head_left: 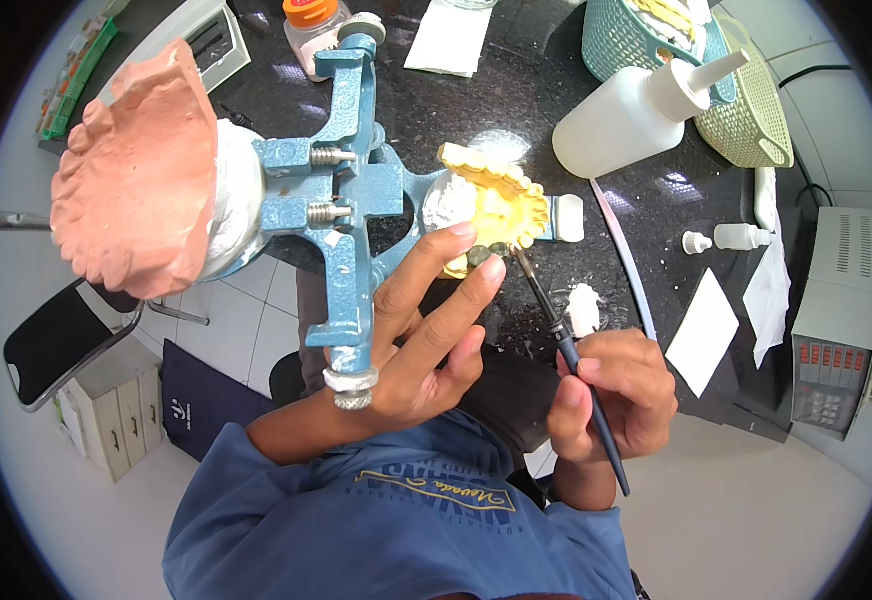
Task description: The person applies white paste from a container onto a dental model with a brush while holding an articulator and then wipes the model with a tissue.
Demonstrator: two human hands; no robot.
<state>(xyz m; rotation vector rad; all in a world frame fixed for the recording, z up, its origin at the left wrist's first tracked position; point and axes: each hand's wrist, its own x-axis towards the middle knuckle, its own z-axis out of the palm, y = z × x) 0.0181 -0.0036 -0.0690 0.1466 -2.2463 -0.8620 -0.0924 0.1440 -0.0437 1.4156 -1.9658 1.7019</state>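
Note:
A blue metal dental articulator (371, 190) lies opened out over the bench. On its left arm is a pink dental cast (136, 180) set in white plaster; on its right arm is a yellow dental cast (501, 205). My left hand (416, 340) steadies the yellow cast, two fingertips resting beside a small dark greenish piece (478, 256) at its near edge. Its thumb is hidden. Pinched in my right hand (616, 390) is a slim dark-handled brush (551, 312). The brush tip is at the cast's near edge, close to the dark piece.
A white squeeze bottle (616, 120), baskets (746, 110) and an orange-capped jar (314, 35) stand farther back. White powder (584, 308), a mixing pad (703, 332) and a small dropper bottle (741, 237) lie at right, near a grey control unit (836, 320).

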